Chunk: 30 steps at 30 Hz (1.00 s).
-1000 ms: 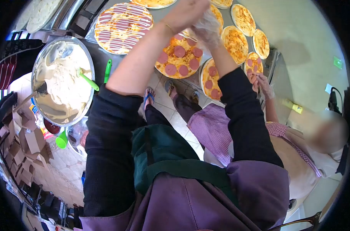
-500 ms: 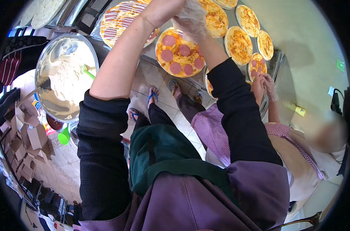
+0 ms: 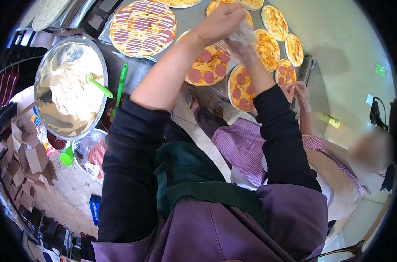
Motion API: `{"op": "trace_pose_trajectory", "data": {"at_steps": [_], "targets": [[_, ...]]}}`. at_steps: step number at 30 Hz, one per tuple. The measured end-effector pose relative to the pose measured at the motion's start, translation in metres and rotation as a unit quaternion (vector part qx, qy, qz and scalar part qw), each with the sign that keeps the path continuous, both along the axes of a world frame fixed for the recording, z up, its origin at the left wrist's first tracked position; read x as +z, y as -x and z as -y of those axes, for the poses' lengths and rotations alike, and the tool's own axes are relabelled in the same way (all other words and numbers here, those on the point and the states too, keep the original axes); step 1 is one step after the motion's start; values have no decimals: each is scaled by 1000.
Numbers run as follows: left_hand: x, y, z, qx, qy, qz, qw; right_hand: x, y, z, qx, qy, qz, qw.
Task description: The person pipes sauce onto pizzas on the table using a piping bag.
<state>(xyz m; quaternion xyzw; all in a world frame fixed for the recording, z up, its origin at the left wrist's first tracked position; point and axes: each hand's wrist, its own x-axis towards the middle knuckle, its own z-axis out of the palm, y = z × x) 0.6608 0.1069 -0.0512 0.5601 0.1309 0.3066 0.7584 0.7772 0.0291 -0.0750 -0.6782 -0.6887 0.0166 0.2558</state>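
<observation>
My left hand (image 3: 224, 21), bare, is closed in a fist above the sheet of pizzas. Just below and right of it, my right hand (image 3: 242, 43) in a clear plastic glove is also closed. The two hands are close together, and whatever they grip is hidden by fingers and crinkled plastic. Under my wrists lies a pizza with sausage slices (image 3: 208, 76), partly covered, with some white lines of sauce at its upper part. To the left, a larger pizza (image 3: 142, 28) carries sausage slices and white sauce stripes. Another sausage-topped pizza (image 3: 242, 89) sits below my right wrist.
Several small pizzas (image 3: 275, 24) line the metal table's right side. At right, a co-worker's gloved hands (image 3: 296, 92) are by a small sausage pizza (image 3: 286, 73). A large metal bowl of white cream (image 3: 76, 83), a green-handled utensil (image 3: 122, 83) and a plastic bag of pink meat (image 3: 96, 155) are at left.
Both my hands have moved right and slightly down in view, staying together. The striped pizza is now uncovered by my left arm, and the green utensil and meat bag have come into sight.
</observation>
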Motion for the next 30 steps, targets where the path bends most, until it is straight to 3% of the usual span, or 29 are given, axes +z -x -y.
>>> {"op": "trace_pose_trajectory", "data": {"at_steps": [1,2,3,4,5,6,8,9,11,12,13,14,17,19,21,22,23,24,25,27,28,29,30], "targets": [[-3,9,-12,12,-14,-12,1000,-3,15,-12,18,5,-422,906],[-1,20,-22,25,-27,-23,999,-9,26,-23,33,10,-765,643],[2,29,-31,25,-29,-27,999,-17,31,-35,35,9,-767,640],[11,39,-39,23,-9,-28,999,-29,30,-51,84,-42,-564,820],[14,46,-44,22,10,-28,999,-35,34,-62,126,-92,-317,936],[14,51,-45,23,9,-31,999,-42,40,-69,127,-93,-319,934],[13,55,-48,60,-12,-9,998,-39,55,-79,171,-133,-484,848],[13,53,-46,60,-11,-8,998,-33,53,-70,171,-132,-483,849],[9,42,-32,112,-144,-39,983,-3,48,-35,31,44,-745,664],[-4,34,-22,34,-19,-43,998,0,36,-25,29,45,-742,668],[-3,25,-10,34,-17,-37,999,0,21,-11,45,8,-390,920],[2,15,4,15,-6,-12,1000,0,10,0,55,-31,36,997],[6,-1,22,-9,-9,14,1000,7,-6,24,37,-27,16,999],[7,0,24,-15,-25,12,1000,12,-5,25,43,-27,86,995],[10,14,17,4,11,2,1000,10,14,14,67,-42,-38,996],[6,23,7,5,9,-2,1000,5,27,4,68,-44,-42,996],[1,33,-7,20,-5,3,1000,-3,40,-8,92,-59,-230,967],[-3,42,-18,34,-19,9,999,-8,50,-21,114,-72,-409,903],[3,51,-23,37,-21,5,999,-12,50,-36,117,-73,-413,900],[21,71,-31,41,81,38,995,-22,49,-65,145,46,-232,961],[0,72,-43,37,70,39,996,-31,60,-70,157,37,-517,841],[3,73,-42,39,70,38,996,-22,67,-65,158,38,-518,840],[6,72,-38,44,51,25,997,-10,70,-54,151,-51,-364,918]]}}
